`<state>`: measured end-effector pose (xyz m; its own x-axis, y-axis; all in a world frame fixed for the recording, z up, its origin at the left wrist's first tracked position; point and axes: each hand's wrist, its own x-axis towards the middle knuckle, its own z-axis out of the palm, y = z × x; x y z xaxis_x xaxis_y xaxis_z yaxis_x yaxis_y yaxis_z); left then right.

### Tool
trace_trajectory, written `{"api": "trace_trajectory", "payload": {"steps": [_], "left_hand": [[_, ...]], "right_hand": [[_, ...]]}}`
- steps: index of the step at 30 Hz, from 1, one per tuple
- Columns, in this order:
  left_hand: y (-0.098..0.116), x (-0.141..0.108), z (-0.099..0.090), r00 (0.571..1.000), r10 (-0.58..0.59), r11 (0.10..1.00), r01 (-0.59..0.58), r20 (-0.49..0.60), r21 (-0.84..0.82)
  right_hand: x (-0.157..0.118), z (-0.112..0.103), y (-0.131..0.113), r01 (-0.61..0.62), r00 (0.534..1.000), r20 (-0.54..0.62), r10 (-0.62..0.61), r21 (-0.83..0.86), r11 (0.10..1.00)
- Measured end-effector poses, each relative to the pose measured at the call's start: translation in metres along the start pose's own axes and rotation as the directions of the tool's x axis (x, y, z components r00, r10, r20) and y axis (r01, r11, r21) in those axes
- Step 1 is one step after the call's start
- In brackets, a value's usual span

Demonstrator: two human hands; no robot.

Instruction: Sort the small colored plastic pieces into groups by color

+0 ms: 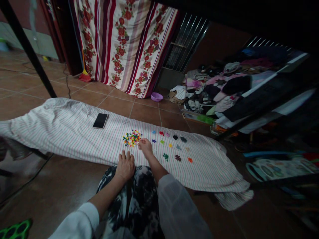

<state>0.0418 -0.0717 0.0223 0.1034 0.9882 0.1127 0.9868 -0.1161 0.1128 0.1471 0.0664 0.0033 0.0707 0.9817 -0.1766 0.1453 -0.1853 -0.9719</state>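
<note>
A mixed pile of small coloured pieces (132, 138) lies on a striped cloth (74, 132). At the pile's right edge is my right hand (145, 146), its fingers drawn together; whatever they hold is too small to make out. My left hand (125, 165) rests flat on the cloth's near edge, fingers spread, just below the pile. To the right sit several small single-colour groups, among them red (161, 133), dark green (165, 156), yellow (170, 145), maroon (178, 158), orange (190, 160) and black (175, 137).
A phone (100, 120) lies on the cloth left of the pile. Beyond it a floral curtain (122, 46) hangs, with a purple basin (157, 97) on the tiled floor. Heaped clothes (214, 86) are at the back right. A dark pole (30, 49) slants at the left.
</note>
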Motion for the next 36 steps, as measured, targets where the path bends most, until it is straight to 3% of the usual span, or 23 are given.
{"api": "trace_trajectory", "payload": {"steps": [2, 5, 11, 14, 17, 20, 24, 31, 36], "left_hand": [[-0.001, 0.0, 0.0, 1.0, 0.001, 1.0, -0.001, 0.006, 0.011], [-0.002, -0.001, 0.001, 1.0, 0.018, 1.0, -0.018, -0.001, 0.019], [-0.003, -0.003, -0.004, 0.999, 0.037, 0.999, -0.037, 0.01, 0.029], [-0.004, -0.003, -0.006, 0.999, 0.045, 0.998, -0.046, 0.023, 0.033], [-0.006, -0.004, -0.004, 0.998, 0.047, 0.998, -0.049, 0.032, 0.038], [-0.01, -0.007, 0.0, 0.997, 0.055, 0.998, -0.057, 0.054, 0.039], [-0.014, -0.01, 0.003, 0.994, 0.074, 0.996, -0.078, 0.082, 0.044], [-0.008, -0.012, 0.001, 0.993, 0.058, 0.997, -0.062, 0.102, 0.041], [-0.004, -0.011, 0.0, 0.994, 0.048, 0.996, -0.055, 0.097, 0.072]], "right_hand": [[0.0, -0.002, 0.0, -0.109, 0.994, 0.005, 0.11, 0.201, 0.974], [-0.001, -0.006, 0.001, -0.174, 0.985, 0.043, 0.169, 0.303, 0.937], [-0.008, -0.01, 0.009, -0.181, 0.983, 0.072, 0.166, 0.396, 0.9], [-0.014, -0.01, 0.014, -0.145, 0.989, 0.033, 0.145, 0.431, 0.891], [-0.019, -0.01, 0.016, -0.128, 0.986, -0.057, 0.157, 0.348, 0.929], [-0.024, -0.011, 0.017, -0.105, 0.983, -0.143, 0.118, 0.1, 0.989], [-0.027, -0.016, 0.018, -0.075, 0.987, -0.152, 0.061, -0.09, 0.993], [-0.033, -0.022, 0.021, -0.07, 0.979, -0.183, 0.091, 0.118, 0.991], [-0.038, -0.03, 0.02, -0.045, 0.988, -0.136, 0.077, 0.229, 0.972]]}}
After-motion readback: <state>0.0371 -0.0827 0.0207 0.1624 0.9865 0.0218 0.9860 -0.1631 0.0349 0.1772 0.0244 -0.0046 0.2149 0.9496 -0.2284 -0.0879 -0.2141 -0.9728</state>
